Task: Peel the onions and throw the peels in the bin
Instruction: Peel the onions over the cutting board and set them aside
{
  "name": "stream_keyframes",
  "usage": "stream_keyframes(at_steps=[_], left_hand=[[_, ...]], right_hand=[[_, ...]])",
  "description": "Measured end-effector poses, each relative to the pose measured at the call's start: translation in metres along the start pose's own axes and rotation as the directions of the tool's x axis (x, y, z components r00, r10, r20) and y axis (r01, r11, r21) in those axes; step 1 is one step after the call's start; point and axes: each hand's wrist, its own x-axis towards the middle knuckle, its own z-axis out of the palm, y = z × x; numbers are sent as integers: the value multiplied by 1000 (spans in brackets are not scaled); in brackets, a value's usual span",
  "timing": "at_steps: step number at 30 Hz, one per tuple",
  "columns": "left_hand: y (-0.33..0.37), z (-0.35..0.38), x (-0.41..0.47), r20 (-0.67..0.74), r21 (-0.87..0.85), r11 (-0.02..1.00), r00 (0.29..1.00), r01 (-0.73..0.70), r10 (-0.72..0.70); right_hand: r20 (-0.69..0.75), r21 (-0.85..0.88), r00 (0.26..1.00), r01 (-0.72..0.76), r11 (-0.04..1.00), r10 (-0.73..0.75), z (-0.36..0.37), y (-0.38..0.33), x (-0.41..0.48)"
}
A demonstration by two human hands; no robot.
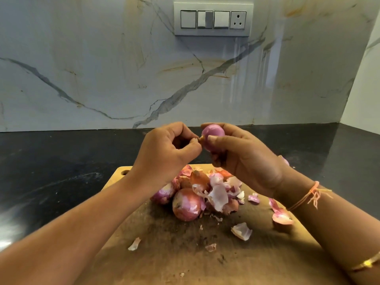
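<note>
Marble-veined wall (102, 68) at the back, carrying a switch panel (212, 19). Below it is a dark stone desk (61, 161), with a wooden cutting board (257, 260) on it at the near side.

1. Right hand (246, 161): fingers and thumb curled round the held onion (213, 131), raised in the air above the board's far edge. The onion's visible surface is smooth and purple, so most of the dry skin appears to be gone.
2. Left hand (164, 149): thumb and forefinger pinch a small brownish tag of skin (200, 139) at the end of that onion. The other fingers are curled in.
3. Peel heap (218, 192): pale and pink skins piled mid-board, beneath the hands.
4. Large onion (186, 204) touching the heap on its left. A second onion (163, 194) lies behind it, partly covered by the left forearm. Both show papery outer skin and are judged unpeeled.
5. Loose peels: a curled piece (241, 231) toward the board's middle and a pink piece (280, 214) by the right wrist, with small scraps scattered about.
6. Pink rounded shape (285, 161) behind the right wrist, mostly hidden. I cannot tell what it is.

Status, as judged: peeling is under way. The held onion looks nearly finished, with only the last tag to pull. At least two onions remain to be peeled, and whether the heap hides more cannot be told. Every peel in view lies on the board and no bin is in view, so the disposal half appears not yet started.
</note>
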Motion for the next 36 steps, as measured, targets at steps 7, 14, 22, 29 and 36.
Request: stream_keyframes(at_steps=[7,14,22,29,36], left_hand=[[3,0,-2,86,-82,982,980,-170,177],[4,-2,-1,214,-184,969,955,-165,204],[6,-8,-1,151,-153,981,978,-118,141],[11,-2,-5,122,-177,982,989,-61,84],[9,0,-2,93,-310,948,995,71,-45]], right_hand=[[-29,-130,998,-51,990,48,-1,-1,-1],[43,-76,972,-228,971,232,-5,-6,-3],[168,56,950,-274,960,262,-9,-9,-3],[152,73,955,-269,960,256,-7,-7,-2],[160,108,958,-255,961,237,-2,-7,-2]])
